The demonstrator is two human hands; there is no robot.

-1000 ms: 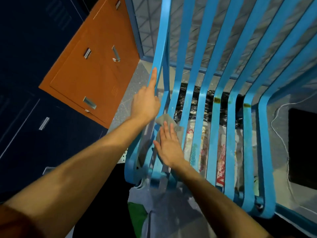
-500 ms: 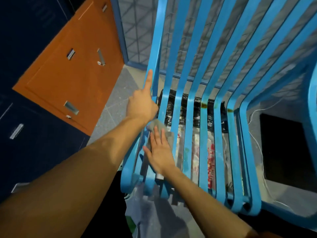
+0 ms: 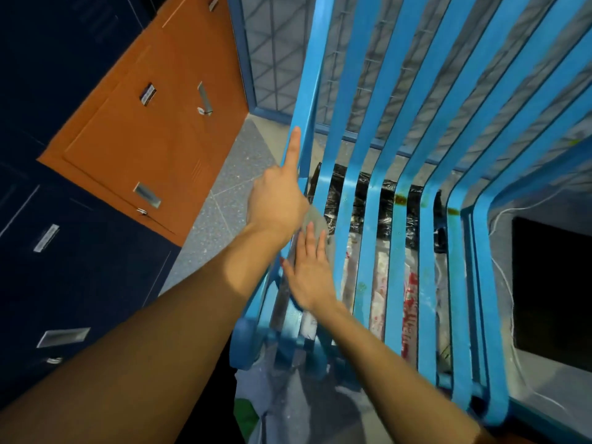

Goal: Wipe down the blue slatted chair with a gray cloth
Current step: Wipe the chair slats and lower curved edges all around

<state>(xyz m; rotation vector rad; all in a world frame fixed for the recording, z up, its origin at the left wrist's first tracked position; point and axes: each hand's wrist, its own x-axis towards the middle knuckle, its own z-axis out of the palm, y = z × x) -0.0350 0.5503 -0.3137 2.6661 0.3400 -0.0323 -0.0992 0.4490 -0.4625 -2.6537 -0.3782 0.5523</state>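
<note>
The blue slatted chair (image 3: 397, 251) fills the middle and right of the head view, seen from above. My left hand (image 3: 277, 203) grips the leftmost slat where seat meets backrest, with the index finger stretched up along it. My right hand (image 3: 309, 277) lies flat, fingers straight, on the left seat slats. It presses the gray cloth (image 3: 316, 217), which shows only as a small patch past the fingertips, partly hidden under both hands.
An orange locker door (image 3: 153, 139) and dark blue lockers (image 3: 64, 251) stand at the left. Wire mesh (image 3: 275, 59) is behind the chair. Black plastic and printed bags (image 3: 381, 274) lie under the seat. A black opening (image 3: 551, 290) and a white cord (image 3: 503, 277) are at the right.
The view has swung a little left and back. My right hand stays flat on the cloth and has slid slightly along the left slats. My left hand keeps its hold.
</note>
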